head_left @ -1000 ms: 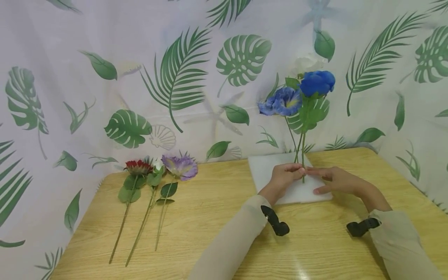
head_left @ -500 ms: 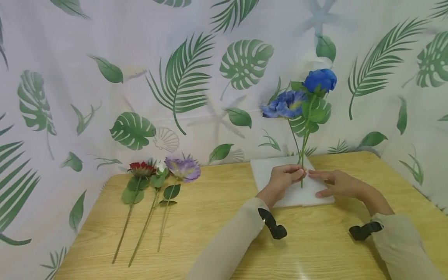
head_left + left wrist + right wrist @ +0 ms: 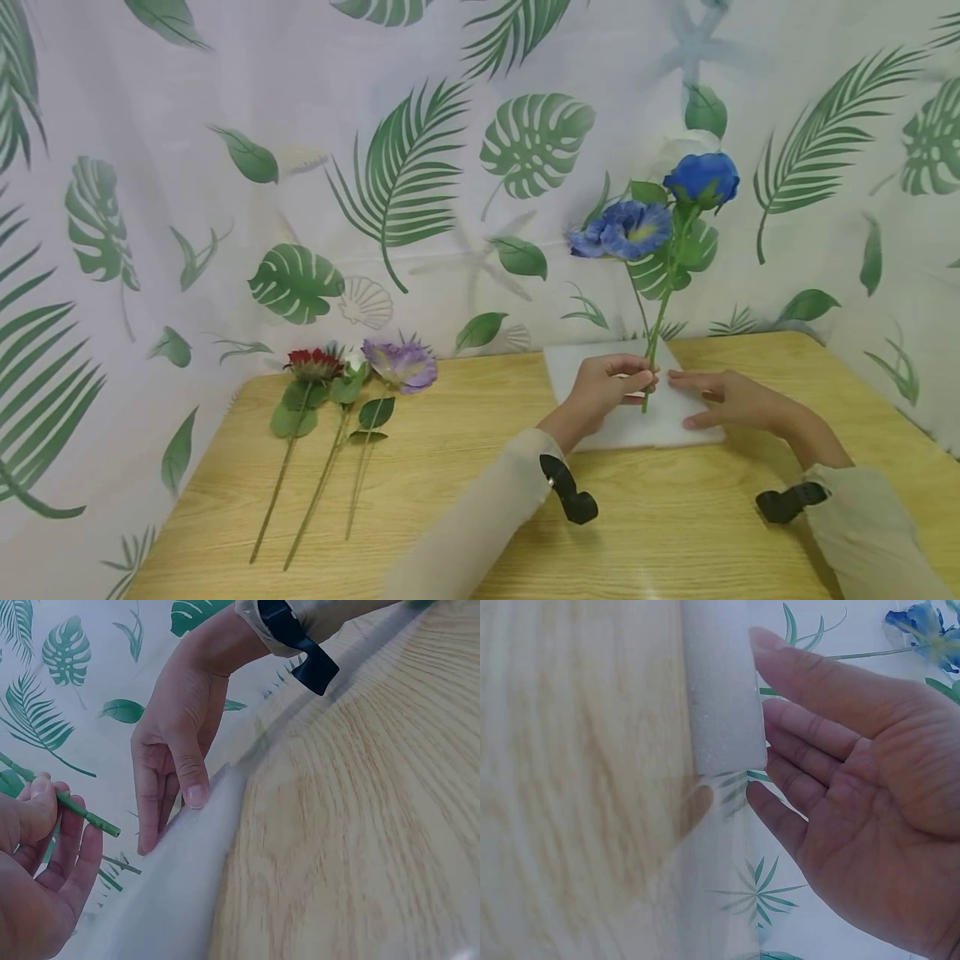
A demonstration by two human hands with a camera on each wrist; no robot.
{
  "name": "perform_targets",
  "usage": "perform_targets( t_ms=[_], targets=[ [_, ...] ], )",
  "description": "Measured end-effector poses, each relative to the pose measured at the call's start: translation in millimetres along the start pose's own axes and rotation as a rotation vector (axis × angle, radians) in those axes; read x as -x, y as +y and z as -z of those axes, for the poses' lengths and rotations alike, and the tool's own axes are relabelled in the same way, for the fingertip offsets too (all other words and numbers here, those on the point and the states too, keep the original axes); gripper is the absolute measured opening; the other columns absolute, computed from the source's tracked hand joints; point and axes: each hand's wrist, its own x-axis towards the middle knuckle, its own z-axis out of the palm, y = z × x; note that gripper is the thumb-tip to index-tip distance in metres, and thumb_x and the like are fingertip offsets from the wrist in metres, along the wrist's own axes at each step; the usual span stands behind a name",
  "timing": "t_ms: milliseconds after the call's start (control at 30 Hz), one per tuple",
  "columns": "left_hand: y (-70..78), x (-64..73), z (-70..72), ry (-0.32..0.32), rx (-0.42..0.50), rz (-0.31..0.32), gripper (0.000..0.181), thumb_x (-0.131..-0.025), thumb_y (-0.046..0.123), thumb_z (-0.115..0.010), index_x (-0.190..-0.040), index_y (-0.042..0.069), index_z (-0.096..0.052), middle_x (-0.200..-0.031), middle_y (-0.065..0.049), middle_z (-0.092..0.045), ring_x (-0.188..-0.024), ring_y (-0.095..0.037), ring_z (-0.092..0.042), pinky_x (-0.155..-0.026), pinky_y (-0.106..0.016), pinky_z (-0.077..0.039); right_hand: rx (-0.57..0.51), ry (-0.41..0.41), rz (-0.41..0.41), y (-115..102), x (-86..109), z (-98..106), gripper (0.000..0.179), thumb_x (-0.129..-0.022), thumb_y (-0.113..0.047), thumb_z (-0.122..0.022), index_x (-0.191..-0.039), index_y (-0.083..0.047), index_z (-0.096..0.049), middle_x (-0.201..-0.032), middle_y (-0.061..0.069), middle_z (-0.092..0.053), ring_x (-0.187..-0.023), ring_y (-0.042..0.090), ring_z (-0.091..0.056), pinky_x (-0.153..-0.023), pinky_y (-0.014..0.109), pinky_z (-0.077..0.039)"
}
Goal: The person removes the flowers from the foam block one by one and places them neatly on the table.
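In the head view my left hand (image 3: 600, 393) pinches the green stem (image 3: 660, 321) of a blue rose-like flower (image 3: 703, 179), which leans right over a white foam block (image 3: 607, 429). The stem's cut end (image 3: 112, 829) is free below the fingers in the left wrist view. A ruffled violet-blue flower (image 3: 636, 229) with a yellow centre stands behind; a pale white flower (image 3: 686, 146) is partly hidden by the blue one. My right hand (image 3: 746, 406) rests at the block's right side, thumb and fingers extended and holding nothing. Where the rear stems end is hidden behind my left hand.
On the left of the wooden table (image 3: 450, 467) lie a red flower (image 3: 315, 364), a small white flower (image 3: 352, 362) and a purple flower (image 3: 401, 364), stems toward me. A leaf-patterned cloth (image 3: 450, 167) hangs behind the table.
The blue flower's stem now tilts more to the right, and its lower end has come nearer to me. My right hand stays at the block. The head view has shifted slightly.
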Motion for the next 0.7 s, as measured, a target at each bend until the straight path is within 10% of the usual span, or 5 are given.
perform_targets(
  t_ms=[400, 700],
  targets=[
    [6.9, 16.9, 36.0, -0.214, -0.266, -0.081, 0.015, -0.096, 0.001, -0.068, -0.109, -0.006, -0.071, -0.099, -0.014, -0.073, -0.075, -0.003, -0.065, -0.070, -0.026, -0.063, 0.048, 0.004, -0.018, 2.3, -0.3, -2.2, 0.069, -0.088, -0.025, -0.081, -0.145, 0.004, -0.053, -0.155, 0.028, -0.042, -0.143, 0.053, -0.036, -0.108, 0.035, -0.050],
    [16.3, 31.9, 60.9, -0.305, -0.442, -0.136, 0.013, -0.095, 0.001, -0.069, -0.106, -0.006, -0.071, -0.101, -0.021, -0.071, -0.074, -0.006, -0.065, -0.076, -0.045, -0.064, 0.036, 0.021, 0.014, -0.4, 0.1, -0.1, 0.070, -0.087, -0.022, -0.082, -0.143, 0.006, -0.053, -0.154, 0.028, -0.043, -0.141, 0.054, -0.035, -0.096, 0.003, -0.037]
  ],
)
